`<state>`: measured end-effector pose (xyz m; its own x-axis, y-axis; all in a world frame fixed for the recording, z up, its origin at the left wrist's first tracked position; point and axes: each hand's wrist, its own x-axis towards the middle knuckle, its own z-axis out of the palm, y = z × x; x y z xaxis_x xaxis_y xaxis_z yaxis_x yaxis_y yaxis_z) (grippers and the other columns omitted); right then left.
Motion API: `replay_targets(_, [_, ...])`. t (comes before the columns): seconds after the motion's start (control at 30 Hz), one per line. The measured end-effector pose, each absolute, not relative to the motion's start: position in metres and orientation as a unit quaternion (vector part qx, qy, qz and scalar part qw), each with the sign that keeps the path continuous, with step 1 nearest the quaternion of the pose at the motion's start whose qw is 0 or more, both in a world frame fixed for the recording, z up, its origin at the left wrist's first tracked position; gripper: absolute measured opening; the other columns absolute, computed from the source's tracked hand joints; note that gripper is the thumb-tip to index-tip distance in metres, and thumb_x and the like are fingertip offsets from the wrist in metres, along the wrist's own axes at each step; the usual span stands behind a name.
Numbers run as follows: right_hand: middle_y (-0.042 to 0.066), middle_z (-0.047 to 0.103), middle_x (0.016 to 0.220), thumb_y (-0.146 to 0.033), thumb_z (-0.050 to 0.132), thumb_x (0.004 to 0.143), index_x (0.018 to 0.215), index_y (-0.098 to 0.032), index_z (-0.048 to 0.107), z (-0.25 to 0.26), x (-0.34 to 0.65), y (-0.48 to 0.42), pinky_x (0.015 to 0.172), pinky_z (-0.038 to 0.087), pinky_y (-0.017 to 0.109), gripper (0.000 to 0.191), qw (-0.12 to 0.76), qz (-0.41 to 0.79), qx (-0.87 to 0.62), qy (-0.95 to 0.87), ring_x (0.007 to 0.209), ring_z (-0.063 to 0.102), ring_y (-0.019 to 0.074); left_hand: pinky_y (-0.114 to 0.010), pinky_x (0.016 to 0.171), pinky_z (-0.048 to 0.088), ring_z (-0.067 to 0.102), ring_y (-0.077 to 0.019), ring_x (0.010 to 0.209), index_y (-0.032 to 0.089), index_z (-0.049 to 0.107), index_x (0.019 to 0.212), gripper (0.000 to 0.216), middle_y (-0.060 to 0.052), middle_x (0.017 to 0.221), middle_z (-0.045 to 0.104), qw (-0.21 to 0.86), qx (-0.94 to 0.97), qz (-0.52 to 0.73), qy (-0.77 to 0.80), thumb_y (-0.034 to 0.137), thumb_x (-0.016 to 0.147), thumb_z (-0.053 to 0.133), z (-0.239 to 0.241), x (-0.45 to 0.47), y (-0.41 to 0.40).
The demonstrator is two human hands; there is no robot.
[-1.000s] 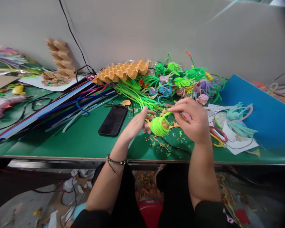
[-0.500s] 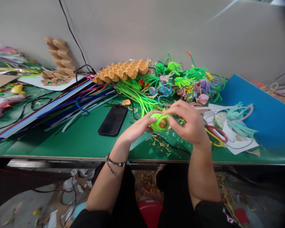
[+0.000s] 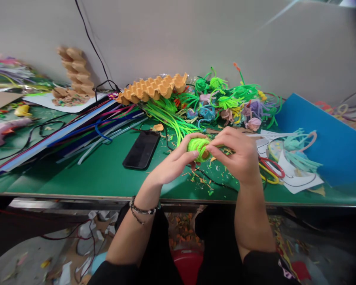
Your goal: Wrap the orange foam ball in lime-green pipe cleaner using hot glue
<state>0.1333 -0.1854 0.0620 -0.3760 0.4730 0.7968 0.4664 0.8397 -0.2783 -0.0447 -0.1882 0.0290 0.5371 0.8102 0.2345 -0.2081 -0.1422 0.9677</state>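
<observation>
Bright green pipe cleaner (image 3: 198, 146) is wound in rows around a small brown egg-carton cup (image 3: 205, 153), whose bare cardboard shows at the right. My left hand (image 3: 178, 160) grips this wrapped cup, thumb across the front and fingers curled over the top and behind. At the cup's right edge, the thumb and fingertips of my right hand (image 3: 236, 152) pinch the green pipe cleaner; its tip is hidden by the fingers. Both hands hover just above the green table (image 3: 101, 180), over scattered green and orange trimmings.
A black phone (image 3: 141, 149) lies left of my hands. Behind are green pipe cleaners (image 3: 172, 120), an egg carton (image 3: 154, 88) and a pile of pipe-cleaner pieces (image 3: 225, 101). Scissors (image 3: 269, 170), paper cut-outs (image 3: 299, 174) and a blue board (image 3: 329, 138) are at right. A pink glue gun (image 3: 1, 132) is far left.
The wrapped cup has turned a little in my left hand, and the left thumb now presses across its front. My right fingers have shifted slightly down, close against the cup's edge.
</observation>
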Motion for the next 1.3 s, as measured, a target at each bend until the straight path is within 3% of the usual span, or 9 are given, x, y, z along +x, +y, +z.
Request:
replay_targets(0.17, [-0.003,0.057,0.068,-0.02,0.068,0.08,0.072,-0.018,0.057,0.063,0.131,-0.188,0.062,0.043,0.026,0.013,0.497,-0.018,-0.287,-0.819,0.067,0.055,0.01,-0.018,0.061,0.04,0.044,-0.007,0.073,0.023,0.038,0.12,0.045,-0.001,0.102,0.047,0.561,0.666,0.43,0.239,0.021,0.08,0.059,0.031,-0.043,-0.191])
replay_targets(0.43, [-0.003,0.054,0.069,-0.017,0.066,0.08,0.073,-0.02,0.055,0.06,0.125,-0.19,0.057,0.04,0.024,0.013,0.511,0.019,-0.301,-0.805,0.067,0.052,0.0102,-0.021,0.063,0.039,0.045,-0.0083,0.075,0.021,0.038,0.119,0.042,-0.003,0.106,0.049,0.523,0.687,0.427,0.267,0.015,0.079,0.05,0.033,-0.04,-0.193])
replay_targets(0.63, [-0.002,0.056,0.075,-0.023,0.063,0.082,0.079,-0.021,0.057,0.062,0.125,-0.191,0.05,0.036,0.023,0.007,0.511,0.087,-0.335,-0.787,0.063,0.048,0.009,-0.023,0.06,0.038,0.041,-0.0087,0.067,0.023,0.039,0.12,0.045,0.001,0.09,0.047,0.477,0.708,0.422,0.305,0.013,0.076,0.045,0.034,-0.041,-0.196])
replay_targets(0.8, [-0.001,0.056,0.079,-0.019,0.056,0.084,0.083,-0.022,0.059,0.064,0.134,-0.188,0.06,0.043,0.026,0.004,0.504,0.143,-0.316,-0.791,0.072,0.052,0.0117,-0.024,0.065,0.041,0.043,-0.0097,0.07,0.025,0.036,0.123,0.052,0.0,0.094,0.048,0.45,0.704,0.452,0.311,0.009,0.073,0.042,0.033,-0.042,-0.197])
replay_targets(0.9, [-0.001,0.057,0.08,-0.016,0.057,0.082,0.082,-0.022,0.059,0.063,0.139,-0.186,0.064,0.043,0.028,0.006,0.517,0.163,-0.3,-0.785,0.074,0.053,0.0121,-0.027,0.072,0.042,0.047,-0.0116,0.075,0.025,0.03,0.128,0.057,0.0,0.095,0.049,0.437,0.719,0.446,0.306,0.009,0.074,0.04,0.033,-0.042,-0.197])
replay_targets(1.1, [-0.001,0.057,0.077,-0.019,0.064,0.08,0.076,-0.022,0.06,0.064,0.141,-0.186,0.063,0.043,0.027,0.006,0.513,0.144,-0.301,-0.791,0.074,0.054,0.0121,-0.033,0.089,0.039,0.049,-0.0187,0.099,0.019,0.032,0.125,0.051,-0.007,0.118,0.048,0.376,0.763,0.429,0.304,0.01,0.076,0.039,0.036,-0.041,-0.199])
replay_targets(1.3, [-0.002,0.06,0.075,-0.021,0.069,0.078,0.074,-0.021,0.061,0.064,0.142,-0.187,0.06,0.042,0.027,0.009,0.503,0.101,-0.305,-0.802,0.071,0.054,0.0119,-0.035,0.092,0.038,0.05,-0.0192,0.101,0.019,0.032,0.123,0.047,-0.007,0.115,0.05,0.355,0.779,0.414,0.311,0.008,0.077,0.037,0.039,-0.041,-0.201])
